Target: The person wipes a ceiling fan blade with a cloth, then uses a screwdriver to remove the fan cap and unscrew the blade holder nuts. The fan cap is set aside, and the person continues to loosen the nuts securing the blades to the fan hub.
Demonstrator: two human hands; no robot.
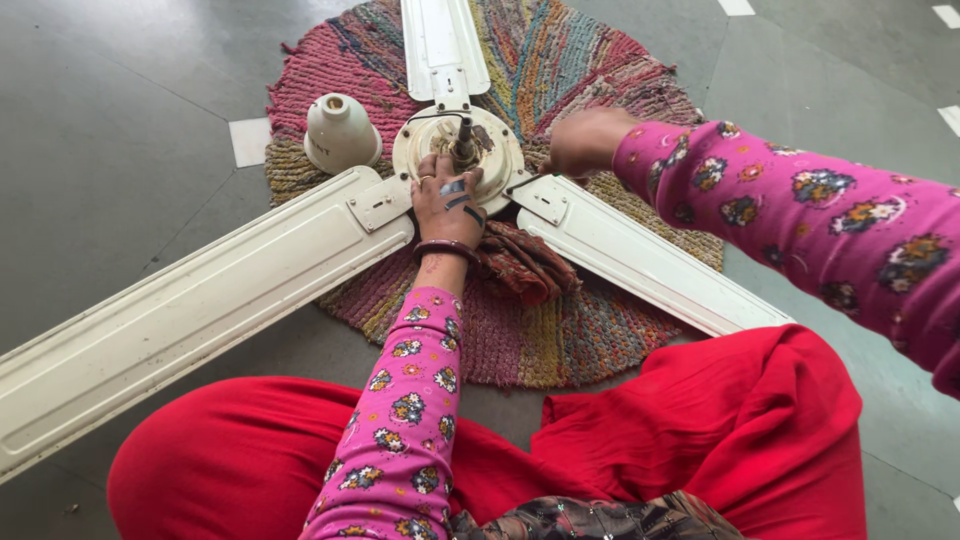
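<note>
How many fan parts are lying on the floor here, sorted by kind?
Fan blades: 3
Motor hub: 1
Cream bell-shaped cover: 1
Round woven rug: 1
Crumpled cloth: 1
Total: 7
The left hand rests on the hub; the right hand is at its edge.

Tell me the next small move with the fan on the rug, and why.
Probably steady the motor hub with the left hand, already resting on it by the centre rod, before working the blade bracket where the right hand sits. The fan lies loose on the round rug.
</note>
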